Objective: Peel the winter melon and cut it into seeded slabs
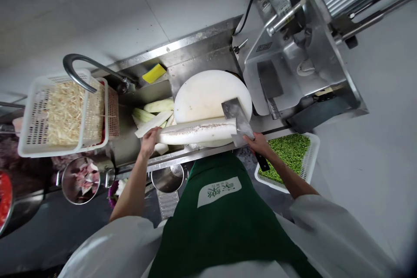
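A long white piece of winter melon (198, 132), with a rough brownish strip along its top, lies across the near part of the round white cutting board (202, 95). My left hand (150, 142) grips its left end, which sticks out past the board over the sink. In my right hand (259, 144) is a cleaver (235, 110), held by its black handle. The broad blade is at the melon's right end, overlapping the board's right side. Beyond my left hand, several pale green and white melon pieces (158, 117) lie in the sink.
A faucet (97, 69) arches over a white basket of bean sprouts (65, 113) at left. A yellow sponge (154, 73) lies behind the sink. A slicing machine (289, 43) with a second cleaver (270, 79) stands right. Below is a basket of chopped greens (289, 152); pots (167, 178) stand lower left.
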Motion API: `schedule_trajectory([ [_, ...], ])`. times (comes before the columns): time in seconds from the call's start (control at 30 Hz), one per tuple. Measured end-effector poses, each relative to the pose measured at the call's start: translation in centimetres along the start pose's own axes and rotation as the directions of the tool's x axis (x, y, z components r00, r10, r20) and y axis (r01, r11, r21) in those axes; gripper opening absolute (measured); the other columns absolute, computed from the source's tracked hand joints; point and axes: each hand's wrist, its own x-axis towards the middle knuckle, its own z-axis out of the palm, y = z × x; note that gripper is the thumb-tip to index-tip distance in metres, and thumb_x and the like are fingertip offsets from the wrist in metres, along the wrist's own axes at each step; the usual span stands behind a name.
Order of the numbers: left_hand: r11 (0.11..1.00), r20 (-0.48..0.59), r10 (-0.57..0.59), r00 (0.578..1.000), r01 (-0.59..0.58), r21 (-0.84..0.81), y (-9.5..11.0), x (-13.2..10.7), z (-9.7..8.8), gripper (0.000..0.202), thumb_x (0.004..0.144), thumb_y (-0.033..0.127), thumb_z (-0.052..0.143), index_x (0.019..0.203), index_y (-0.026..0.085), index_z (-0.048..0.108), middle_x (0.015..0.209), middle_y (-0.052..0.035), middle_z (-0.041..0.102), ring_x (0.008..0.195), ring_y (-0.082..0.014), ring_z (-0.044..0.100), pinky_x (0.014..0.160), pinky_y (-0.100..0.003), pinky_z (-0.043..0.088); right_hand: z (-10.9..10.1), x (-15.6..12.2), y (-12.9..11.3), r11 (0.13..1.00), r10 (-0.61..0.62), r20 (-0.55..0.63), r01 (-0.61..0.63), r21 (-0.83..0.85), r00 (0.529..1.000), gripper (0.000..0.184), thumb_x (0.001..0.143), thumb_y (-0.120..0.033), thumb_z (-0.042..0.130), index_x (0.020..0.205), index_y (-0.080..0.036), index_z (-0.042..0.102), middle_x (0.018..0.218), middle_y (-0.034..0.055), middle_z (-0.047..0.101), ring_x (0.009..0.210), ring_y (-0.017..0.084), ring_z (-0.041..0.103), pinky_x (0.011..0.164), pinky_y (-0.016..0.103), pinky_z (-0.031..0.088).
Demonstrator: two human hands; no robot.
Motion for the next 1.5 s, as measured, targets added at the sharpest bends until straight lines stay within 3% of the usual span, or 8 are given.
schedule_trajectory([
  [0.1, 0.988, -0.049, 0.004, 0.999, -0.011, -0.155, -1.8, 0.1, 0.4, 0.028, 0.076, 0.041, 0.074, 0.081, 0.014, 0.068, 0.077, -0.0027, 0.067, 0.076, -0.0135, 0.060, 0.070, -0.021, 0.049, 1.0, 0.7, -0.6, 1.000, -0.010, 0.021, 0.011, -0.013, 1.000, 0.043, 0.091, -0.062, 0.068, 0.074, -0.027, 0.050, 0.040, -0.0042, 0.049, 0.035, 0.017, 0.049, 0.042, 0.028, 0.042],
  [0.27, 0.997, -0.040, 0.032, 0.999, -0.035, -0.075, -1.7, -1.4, 1.4, 0.037, 0.073, 0.047, 0.073, 0.088, 0.014, 0.072, 0.070, 0.0003, 0.062, 0.060, -0.0104, 0.048, 0.055, -0.020, 0.038, 0.3, 1.1, -0.2, 0.999, 0.034, 0.019, -0.033, -0.026, 0.999, 0.042, 0.089, -0.060, 0.070, 0.074, -0.026, 0.052, 0.041, -0.0034, 0.048, 0.038, 0.017, 0.050, 0.042, 0.027, 0.040],
  [0.43, 0.996, -0.076, 0.061, 0.995, -0.066, -0.059, -1.1, -3.3, 2.8, 0.037, 0.071, 0.047, 0.071, 0.086, 0.014, 0.071, 0.072, -0.0022, 0.064, 0.063, -0.0125, 0.052, 0.058, -0.023, 0.041, 0.7, 1.4, -0.1, 0.999, -0.006, -0.015, 0.007, 0.032, 1.000, 0.044, 0.089, -0.064, 0.068, 0.073, -0.027, 0.049, 0.041, -0.0040, 0.048, 0.036, 0.016, 0.048, 0.041, 0.028, 0.040],
  [0.63, 0.998, -0.180, 0.056, 0.982, -0.060, -0.016, -0.3, -4.7, 3.1, 0.028, 0.074, 0.042, 0.067, 0.087, 0.016, 0.068, 0.069, -0.0001, 0.059, 0.063, -0.0140, 0.053, 0.058, -0.023, 0.043, 0.7, -0.4, 0.8, 0.990, 0.041, -0.040, -0.046, -0.136, 0.998, 0.036, 0.090, -0.049, 0.069, 0.070, -0.026, 0.049, 0.044, -0.0015, 0.054, 0.044, 0.018, 0.056, 0.047, 0.027, 0.043],
  [0.8, 0.997, -0.200, 0.068, 0.977, -0.059, 0.052, 0.5, -5.8, 3.1, 0.025, 0.080, 0.039, 0.065, 0.089, 0.016, 0.069, 0.068, 0.0005, 0.058, 0.064, -0.0154, 0.054, 0.060, -0.024, 0.046, 2.2, -0.6, 0.3, 0.998, 0.061, 0.022, -0.061, -0.036, 0.998, 0.036, 0.095, -0.051, 0.063, 0.071, -0.027, 0.049, 0.040, -0.0022, 0.051, 0.035, 0.017, 0.051, 0.041, 0.028, 0.041],
  [0.93, 0.995, -0.197, 0.094, 0.976, -0.097, -0.005, 1.0, -7.1, 5.6, 0.028, 0.082, 0.040, 0.065, 0.092, 0.015, 0.070, 0.074, -0.0018, 0.064, 0.065, -0.0145, 0.055, 0.063, -0.025, 0.047, -0.3, -0.4, 0.8, 0.996, 0.051, 0.034, -0.049, -0.072, 0.998, 0.038, 0.090, -0.056, 0.067, 0.072, -0.027, 0.050, 0.040, -0.0028, 0.050, 0.034, 0.017, 0.048, 0.038, 0.027, 0.037],
  [1.07, 0.993, -0.132, 0.109, 0.985, -0.114, -0.036, 1.8, -7.8, 8.4, 0.028, 0.084, 0.040, 0.065, 0.093, 0.015, 0.071, 0.080, -0.0041, 0.067, 0.066, -0.0147, 0.056, 0.063, -0.025, 0.047, -2.2, 0.4, 0.9, 0.987, 0.010, -0.103, -0.027, -0.160, 0.995, 0.037, 0.089, -0.054, 0.067, 0.070, -0.027, 0.050, 0.044, -0.0001, 0.053, 0.046, 0.019, 0.057, 0.046, 0.028, 0.043],
  [1.5, 0.995, -0.145, 0.014, 0.989, -0.027, -0.095, 0.2, -8.5, 9.3, 0.026, 0.082, 0.038, 0.060, 0.094, 0.016, 0.066, 0.080, -0.0022, 0.064, 0.062, -0.0122, 0.049, 0.058, -0.023, 0.039, 1.0, -1.2, 1.2, 0.990, 0.095, -0.021, -0.097, -0.105, 0.995, 0.043, 0.095, -0.062, 0.064, 0.075, -0.027, 0.049, 0.042, -0.0029, 0.051, 0.039, 0.017, 0.053, 0.042, 0.027, 0.039],
])
